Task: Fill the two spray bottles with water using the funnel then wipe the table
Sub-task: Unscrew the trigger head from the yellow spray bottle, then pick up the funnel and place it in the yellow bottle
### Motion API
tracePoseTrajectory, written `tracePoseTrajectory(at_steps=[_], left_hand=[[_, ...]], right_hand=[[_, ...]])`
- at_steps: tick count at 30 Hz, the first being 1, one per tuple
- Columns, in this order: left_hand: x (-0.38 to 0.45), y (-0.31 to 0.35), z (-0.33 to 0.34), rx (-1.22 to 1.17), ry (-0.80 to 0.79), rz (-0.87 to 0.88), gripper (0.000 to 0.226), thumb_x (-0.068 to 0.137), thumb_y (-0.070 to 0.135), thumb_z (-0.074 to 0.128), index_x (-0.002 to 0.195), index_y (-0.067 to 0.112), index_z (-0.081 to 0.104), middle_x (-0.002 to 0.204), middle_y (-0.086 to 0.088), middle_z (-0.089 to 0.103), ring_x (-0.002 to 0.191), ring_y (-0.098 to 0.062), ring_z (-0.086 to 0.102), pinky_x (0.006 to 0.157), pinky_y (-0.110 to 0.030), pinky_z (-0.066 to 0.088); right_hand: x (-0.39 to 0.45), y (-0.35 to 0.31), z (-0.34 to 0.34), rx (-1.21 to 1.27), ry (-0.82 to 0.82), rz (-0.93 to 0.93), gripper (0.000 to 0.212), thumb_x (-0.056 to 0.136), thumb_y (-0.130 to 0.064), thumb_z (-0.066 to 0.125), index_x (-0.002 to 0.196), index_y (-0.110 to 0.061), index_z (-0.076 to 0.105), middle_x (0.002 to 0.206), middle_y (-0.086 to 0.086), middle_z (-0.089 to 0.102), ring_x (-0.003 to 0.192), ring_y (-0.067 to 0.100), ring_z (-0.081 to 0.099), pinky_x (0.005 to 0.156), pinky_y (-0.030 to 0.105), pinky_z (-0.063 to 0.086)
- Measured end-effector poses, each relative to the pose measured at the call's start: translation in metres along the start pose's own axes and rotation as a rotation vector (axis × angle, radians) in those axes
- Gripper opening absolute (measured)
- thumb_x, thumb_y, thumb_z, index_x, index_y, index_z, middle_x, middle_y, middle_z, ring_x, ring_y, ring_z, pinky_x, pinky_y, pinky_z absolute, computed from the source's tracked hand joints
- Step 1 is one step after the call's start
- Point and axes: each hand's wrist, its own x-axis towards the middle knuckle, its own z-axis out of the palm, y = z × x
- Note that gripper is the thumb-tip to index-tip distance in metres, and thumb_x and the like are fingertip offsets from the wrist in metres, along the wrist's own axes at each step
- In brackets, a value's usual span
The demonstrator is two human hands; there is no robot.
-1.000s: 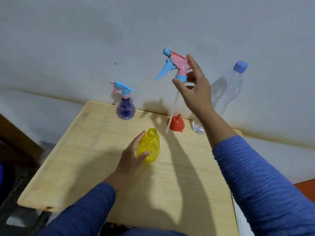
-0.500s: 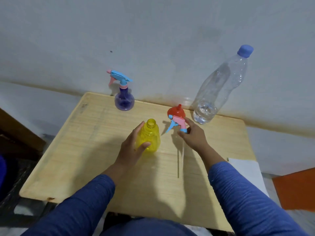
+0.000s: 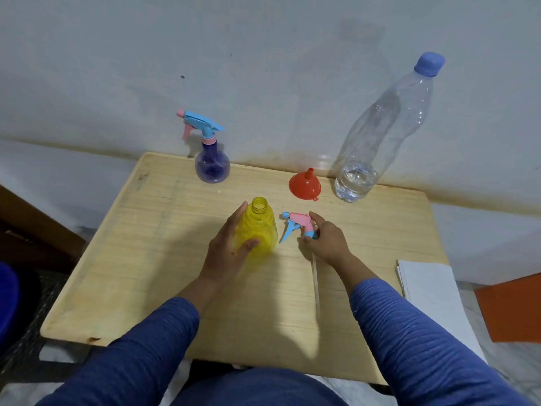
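Our left hand [image 3: 231, 253] wraps the open yellow bottle [image 3: 257, 230] mid-table — empty, light, thin-walled, so we hold its belly gently. Our right hand [image 3: 328, 241] pinches the spray head [image 3: 298, 224] lying just right of it. The funnel [image 3: 305, 186] sits upside down beyond — rigid, best lifted by its rim.

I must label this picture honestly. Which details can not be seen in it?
Head view only:
- Purple spray bottle: water level unclear through tinted plastic.
- Yellow bottle: left side hidden by left hand.
- Trigger sprayer: collar covered by right hand.
- White paper: hidden partly by sleeve.
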Motion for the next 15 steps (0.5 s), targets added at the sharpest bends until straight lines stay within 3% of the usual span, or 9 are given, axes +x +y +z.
tracePoseTrajectory(at_steps=[4, 15], left_hand=[[0.0002, -0.0001, 0.0001, 0.007, 0.002, 0.012, 0.067, 0.078, 0.06, 0.051, 0.136, 0.057, 0.017, 0.137, 0.025, 0.033, 0.124, -0.001, 0.038, 0.097, -0.019, 0.035], [-0.0015, 0.0039, -0.0008, 0.006, 0.005, 0.013, 0.066, 0.084, 0.04, 0.059, 0.137, 0.044, 0.021, 0.137, 0.021, 0.032, 0.123, -0.003, 0.037, 0.097, -0.018, 0.034]], right_hand=[[0.0001, -0.0013, 0.0022, 0.005, -0.014, 0.019, 0.067, 0.086, -0.02, 0.062, 0.146, -0.015, 0.031, 0.121, 0.013, 0.058, 0.104, 0.025, 0.057, 0.078, 0.023, 0.038], [0.0064, -0.0042, 0.0063, -0.065, -0.061, 0.05, 0.068, 0.088, -0.023, 0.059, 0.147, -0.019, 0.025, 0.122, 0.018, 0.048, 0.11, 0.029, 0.052, 0.087, 0.03, 0.04]])
